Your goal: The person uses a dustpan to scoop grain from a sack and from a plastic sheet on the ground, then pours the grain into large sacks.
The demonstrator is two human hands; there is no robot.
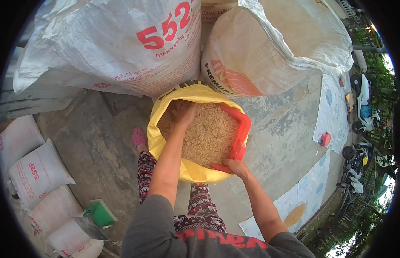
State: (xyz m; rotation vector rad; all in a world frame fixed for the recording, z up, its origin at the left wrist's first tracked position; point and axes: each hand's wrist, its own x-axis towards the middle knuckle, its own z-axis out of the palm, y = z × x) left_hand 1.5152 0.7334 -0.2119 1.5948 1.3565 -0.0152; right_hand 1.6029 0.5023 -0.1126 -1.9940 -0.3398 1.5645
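Yellow sack (199, 171) of grain (208, 133) at centre, left hand (183, 112) on the grain at eleven o'clock, grip unclear, right hand (236, 167) at five o'clock, clasping a red container (245, 127) edge

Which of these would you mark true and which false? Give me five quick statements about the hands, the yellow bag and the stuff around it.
1. The right hand holds the red scoop. True.
2. The left hand is outside the yellow bag. False: it reaches inside the bag.
3. The yellow bag contains grain. True.
4. The large "552" on the tall white sack is printed in blue. False: it is red.
5. A pink shoe shows to the left of the yellow bag in the picture. True.
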